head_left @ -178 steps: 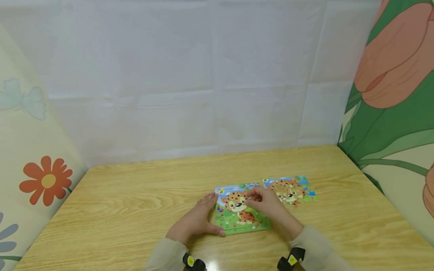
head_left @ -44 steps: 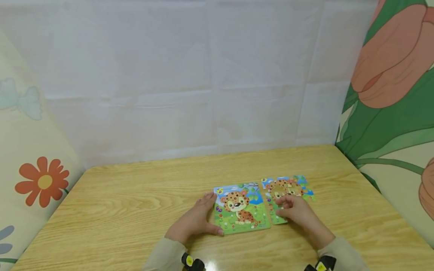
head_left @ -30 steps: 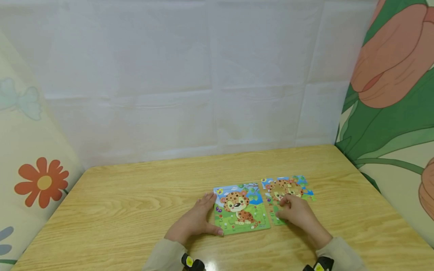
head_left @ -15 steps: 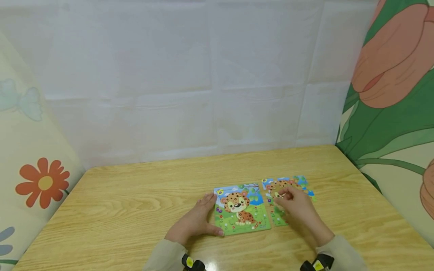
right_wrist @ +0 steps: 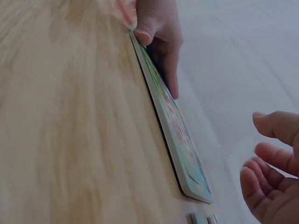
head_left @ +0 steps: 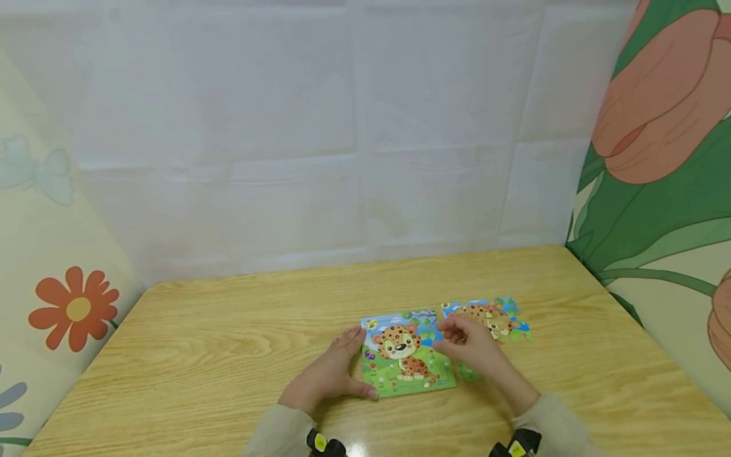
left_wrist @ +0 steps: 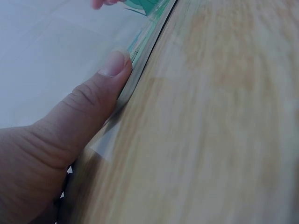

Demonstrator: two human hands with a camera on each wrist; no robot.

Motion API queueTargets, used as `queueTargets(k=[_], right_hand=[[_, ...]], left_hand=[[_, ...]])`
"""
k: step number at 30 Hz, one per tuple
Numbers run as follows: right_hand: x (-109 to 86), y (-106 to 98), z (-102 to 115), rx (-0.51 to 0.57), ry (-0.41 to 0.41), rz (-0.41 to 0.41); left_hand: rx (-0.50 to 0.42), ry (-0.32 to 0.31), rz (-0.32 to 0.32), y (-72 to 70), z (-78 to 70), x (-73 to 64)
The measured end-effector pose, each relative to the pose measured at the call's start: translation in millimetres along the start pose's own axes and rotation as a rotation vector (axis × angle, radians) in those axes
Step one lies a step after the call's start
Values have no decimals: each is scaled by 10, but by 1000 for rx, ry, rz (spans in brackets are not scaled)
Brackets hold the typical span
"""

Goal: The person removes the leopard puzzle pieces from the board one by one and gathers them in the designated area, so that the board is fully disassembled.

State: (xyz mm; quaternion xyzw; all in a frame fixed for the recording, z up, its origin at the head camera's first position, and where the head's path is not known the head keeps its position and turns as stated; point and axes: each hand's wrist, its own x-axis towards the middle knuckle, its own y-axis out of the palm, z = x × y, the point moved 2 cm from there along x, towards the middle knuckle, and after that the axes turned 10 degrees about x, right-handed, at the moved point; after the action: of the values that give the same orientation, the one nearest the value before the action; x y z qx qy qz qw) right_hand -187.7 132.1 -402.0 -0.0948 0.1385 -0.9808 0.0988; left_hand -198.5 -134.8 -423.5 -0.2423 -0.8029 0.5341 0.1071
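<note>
A square jigsaw board (head_left: 405, 374) with a cartoon leopard cub lies on the table. My left hand (head_left: 331, 374) rests along its left side, fingers extended, the thumb (left_wrist: 84, 102) against the front edge. Close by the board's right edge is my right hand (head_left: 476, 352), with its thumb and forefinger apart. The right wrist view shows that hand (right_wrist: 273, 179) with loosely bent fingers and nothing between them. Right of the board lies a partly joined leopard puzzle (head_left: 482, 311) of separate pieces, its lower part mostly covered by my right hand and forearm.
The wooden table (head_left: 228, 355) runs back to a white cloth wall (head_left: 228, 127). A flower-printed panel (head_left: 74, 235) stands at the left, a tulip-printed one (head_left: 657, 190) at the right. Each wrist carries a black strapped camera (head_left: 325, 442).
A green piece has been added at the lower left of the right-hand puzzle. My right hand has since lifted off it and moved left to the board. The left hand stays put.
</note>
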Motion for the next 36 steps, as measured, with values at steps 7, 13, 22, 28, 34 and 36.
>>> queueTargets(k=[7,13,22,28,34,36], right_hand=[[11,183,-9,-89,-48,155],[-9,308,-17,-251,-65,234],[4,397,-20,-365,-16,243],[15,431,14,-381,-4,254],[25,457,40,-395,27,264],[27,460,43,-397,33,258]], left_hand=[[3,2,-3,2,-1,8],[6,-6,-9,8,4,6],[-5,-9,-11,3,-3,-2],[-26,-1,-23,-7,-16,-4],[-21,-12,-13,-3,-15,-5],[-18,-13,-9,-3,-15,-2]])
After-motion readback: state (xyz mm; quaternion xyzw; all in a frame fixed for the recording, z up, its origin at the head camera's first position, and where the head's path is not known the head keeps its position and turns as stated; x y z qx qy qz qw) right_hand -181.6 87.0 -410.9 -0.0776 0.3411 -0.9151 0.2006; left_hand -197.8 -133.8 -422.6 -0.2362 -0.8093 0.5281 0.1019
